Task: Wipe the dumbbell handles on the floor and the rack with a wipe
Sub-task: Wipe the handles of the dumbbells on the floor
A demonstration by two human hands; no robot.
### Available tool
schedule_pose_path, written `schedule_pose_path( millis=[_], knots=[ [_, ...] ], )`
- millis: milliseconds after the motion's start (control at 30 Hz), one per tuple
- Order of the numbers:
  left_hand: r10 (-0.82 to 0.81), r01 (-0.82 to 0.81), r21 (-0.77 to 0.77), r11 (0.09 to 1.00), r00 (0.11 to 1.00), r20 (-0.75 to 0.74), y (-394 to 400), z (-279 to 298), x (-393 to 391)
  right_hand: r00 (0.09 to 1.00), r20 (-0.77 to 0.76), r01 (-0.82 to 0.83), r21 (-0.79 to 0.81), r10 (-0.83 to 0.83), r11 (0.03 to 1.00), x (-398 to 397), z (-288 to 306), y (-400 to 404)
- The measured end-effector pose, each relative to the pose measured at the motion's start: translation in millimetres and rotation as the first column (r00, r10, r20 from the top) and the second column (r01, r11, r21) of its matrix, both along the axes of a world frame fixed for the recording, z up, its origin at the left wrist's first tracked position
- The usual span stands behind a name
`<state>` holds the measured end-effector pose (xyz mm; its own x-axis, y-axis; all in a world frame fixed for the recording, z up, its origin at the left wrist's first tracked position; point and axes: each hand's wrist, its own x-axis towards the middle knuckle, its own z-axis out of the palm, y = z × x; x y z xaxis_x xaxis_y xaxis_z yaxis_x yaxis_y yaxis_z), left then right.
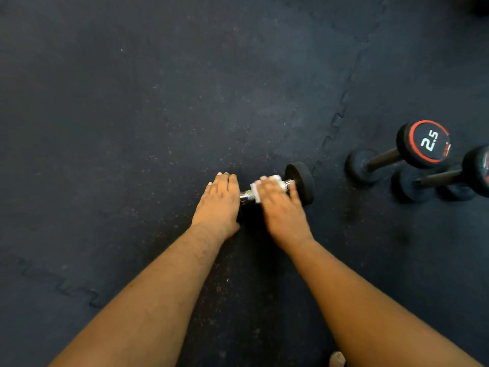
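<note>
Covering the whole view, the dark rubber floor (132,102) of interlocking mats carries everything here, with a jigsaw seam running from about one o'clock down toward the centre. At three o'clock, well apart from the hands, two black dumbbells lie side by side: the farther one (397,154) shows a red-ringed end marked 2.5, and the nearer one (444,176) runs off the right edge; neither handle has a hand on it. Just below centre lies the dumbbell being worked (300,182), one black head pointing to three o'clock and its other head hidden beneath the left hand (218,201), which rests flat on that end with fingers straight, apparently steadying it. The right hand (277,202) lies over the chrome handle (246,194), fingers curled down on the white wipe (267,188) wrapped about the bar; the hand is blurred, so the exact grip is hard to read. A short bare stretch of chrome shows between the two hands. No rack is in view.

The step in hand looks like the rubbing of this floor dumbbell's handle. The next move probably calls for drawing the wipe toward nine o'clock over the bare chrome, rolling the bar to reach its underside, then shifting to the pair at three o'clock
</note>
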<state>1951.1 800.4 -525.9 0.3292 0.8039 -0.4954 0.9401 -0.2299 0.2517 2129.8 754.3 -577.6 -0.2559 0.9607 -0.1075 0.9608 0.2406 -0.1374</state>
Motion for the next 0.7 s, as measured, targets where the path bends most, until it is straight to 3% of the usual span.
schedule_pose_path(
  millis=[67,100,167,233,333,400,467,533,700],
  knots=[
    [0.003,-0.003,0.005,1.0,1.0,0.006,-0.2,-0.2,0.6,0.986,0.019,0.164,0.015,-0.164,0.986,6.8,1.2,-2.4],
    [0.003,-0.003,0.006,1.0,1.0,0.008,-0.2,-0.4,1.0,0.987,-0.005,0.162,0.017,-0.162,0.987,-0.4,0.1,-4.1],
    [0.006,-0.006,-0.001,1.0,1.0,0.003,0.6,0.1,0.9,0.999,-0.041,-0.022,-0.022,0.021,1.0,-21.8,-4.5,-8.0],
    [0.015,-0.015,-0.008,1.0,1.0,0.005,1.4,0.9,0.7,0.984,0.023,-0.175,-0.032,0.176,0.984,-22.8,-2.7,-0.7],
    [0.015,-0.015,0.006,1.0,1.0,0.002,0.0,2.6,1.4,0.989,0.145,0.047,-0.056,-0.039,0.997,-2.9,6.7,17.4],
    [0.011,-0.011,0.007,1.0,1.0,-0.003,-0.7,2.9,1.7,0.983,0.114,0.147,-0.055,-0.14,0.988,-5.5,8.5,11.6],
    [0.01,-0.01,0.008,1.0,1.0,-0.002,-0.3,2.3,1.6,0.999,0.029,0.028,-0.064,-0.026,0.998,-18.2,8.6,-1.1],
    [0.013,-0.013,0.005,1.0,1.0,0.0,-0.2,1.6,1.0,0.99,0.043,-0.126,-0.115,0.132,0.985,-28.7,10.1,-1.5],
    [0.003,-0.003,-0.018,1.0,1.0,-0.007,1.9,-0.3,1.2,0.985,0.109,-0.101,-0.246,0.131,0.964,-44.8,21.9,45.2]
  ],
)
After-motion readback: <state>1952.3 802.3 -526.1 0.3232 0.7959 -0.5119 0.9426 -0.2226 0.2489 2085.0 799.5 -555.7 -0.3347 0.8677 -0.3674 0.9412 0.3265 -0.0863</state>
